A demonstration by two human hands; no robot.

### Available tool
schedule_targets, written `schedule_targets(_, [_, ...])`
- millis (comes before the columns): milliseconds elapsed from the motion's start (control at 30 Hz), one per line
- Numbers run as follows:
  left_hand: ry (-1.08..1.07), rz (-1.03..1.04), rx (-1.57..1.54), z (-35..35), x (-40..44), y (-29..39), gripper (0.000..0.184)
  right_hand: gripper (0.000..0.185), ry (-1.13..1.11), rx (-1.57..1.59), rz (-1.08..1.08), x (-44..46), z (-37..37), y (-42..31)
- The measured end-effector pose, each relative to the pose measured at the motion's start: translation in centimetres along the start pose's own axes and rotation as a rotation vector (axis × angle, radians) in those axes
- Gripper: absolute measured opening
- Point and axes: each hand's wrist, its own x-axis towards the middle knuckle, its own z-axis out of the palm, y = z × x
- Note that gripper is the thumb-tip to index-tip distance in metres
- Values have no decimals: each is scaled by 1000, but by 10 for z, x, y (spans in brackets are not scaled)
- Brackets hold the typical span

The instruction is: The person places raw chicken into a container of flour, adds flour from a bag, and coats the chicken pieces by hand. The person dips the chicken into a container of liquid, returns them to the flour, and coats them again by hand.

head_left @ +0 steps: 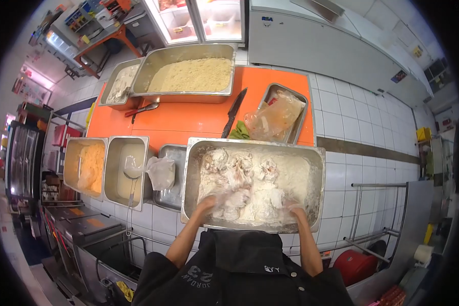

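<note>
A deep steel pan (319, 191) of white flour (296, 171) stands in front of me. Several flour-coated pieces of raw meat (239, 166), which look like chicken, lie in its left and middle part. My left hand (224, 200) is inside the pan on the left, among the coated pieces; motion blur and flour hide its fingers. Opposite it, my right hand (286, 202) is at the pan's right half, beside a coated piece (264, 198). Its fingers are whitened and smeared, so their grip does not show.
Left of the pan are a tub of orange crumbs (92, 166) and a tub of pale liquid (118, 183) with a strainer (132, 173). On the orange table (188, 120) lie a large knife (234, 112), a red-handled tool (142, 109), a crumb-filled pan (194, 74) and a tray with a plastic bag (275, 117).
</note>
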Motion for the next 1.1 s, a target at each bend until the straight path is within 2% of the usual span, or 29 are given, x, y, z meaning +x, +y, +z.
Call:
schedule_targets(67, [57, 66, 34, 24, 14, 18, 57, 45, -172, 633, 90, -2, 21, -12])
schedule_targets(167, [31, 115, 25, 47, 10, 50, 52, 47, -291, 1240, 205, 1, 32, -55])
schedule_targets(200, [42, 112, 25, 46, 11, 50, 52, 48, -326, 1306, 210, 5, 30, -65])
schedule_targets(267, [273, 118, 269, 46, 11, 50, 48, 49, -368, 1381, 179, 12, 27, -74])
schedule_targets(300, [268, 122, 279, 43, 12, 54, 48, 47, -393, 1417, 157, 18, 27, -75])
schedule_targets(367, [553, 229, 581, 34, 3, 67, 45, 49, -233, 1338, -167, 41, 49, -59])
schedule_targets(400, [665, 261, 679, 28, -5, 78, 44, 49, -218, 1347, -161, 50, 51, -44])
schedule_targets(433, [708, 270, 670, 12, -15, 94, 44, 49, -10, 729, -223, 62, 47, -24])
schedule_targets(467, [748, 318, 318, -6, -3, 85, 46, 49, 86, 420, -245, 69, 40, -21])
schedule_targets(500, [831, 293, 413, -18, 0, 98, 47, 50, 187, 110, -243, 76, 32, -19])
schedule_targets(533, [914, 259, 507, -29, 3, 111, 49, 43, 251, 31, 55, 86, 17, -28])
schedule_targets(600, [1049, 243, 734, -43, 17, 120, 53, 37, 318, -29, 362, 98, 8, -41])
schedule_targets(633, [1108, 262, 873, -44, 27, 116, 55, 39, 350, 182, 321, 102, 8, -48])
schedule_targets(667, [1074, 199, 868, -42, 36, 109, 57, 40, 382, 398, 282, 103, 15, -55])
schedule_targets(700, [1039, 136, 864, -40, 45, 101, 60, 42, 414, 575, 59, 102, 28, -67])
schedule_targets(733, [840, 135, 604, -34, 44, 108, 60, 43, 451, 669, -49, 110, 42, -70])
schedule_targets(767, [728, 134, 492, -32, 44, 107, 60, 45, 477, 761, -162, 117, 55, -72])
schedule_targets(800, [620, 121, 379, -29, 44, 106, 60, 45, 320, 481, -175, 127, 81, -65])
schedule_targets(833, [489, 161, 515, -31, 51, 96, 57, 47, 162, 201, -196, 134, 94, -64])
schedule_targets(867, [357, 203, 650, -34, 56, 93, 54, 47, 175, 221, -193, 130, 84, -70])
schedule_targets(900, [510, 336, 386, -17, 47, 103, 44, 46, 127, 163, -264, 116, 68, -75])
schedule_targets(933, [500, 334, 400, -2, 42, 117, 44, 45, 108, 138, -296, 112, 63, -74])
schedule_targets(967, [481, 370, 266, 12, 40, 135, 42, 45, 89, 113, -329, 109, 59, -72])
schedule_targets(1033, [442, 420, -17, 28, 37, 150, 39, 48, 174, 463, -514, 102, 62, -64])
schedule_targets(1067, [437, 412, -17, 24, 49, 133, 39, 48, 197, 577, -575, 94, 57, -65])
schedule_targets(1100, [528, 411, 275, 16, 72, 99, 38, 48, 271, 438, -674, 63, 22, -82])
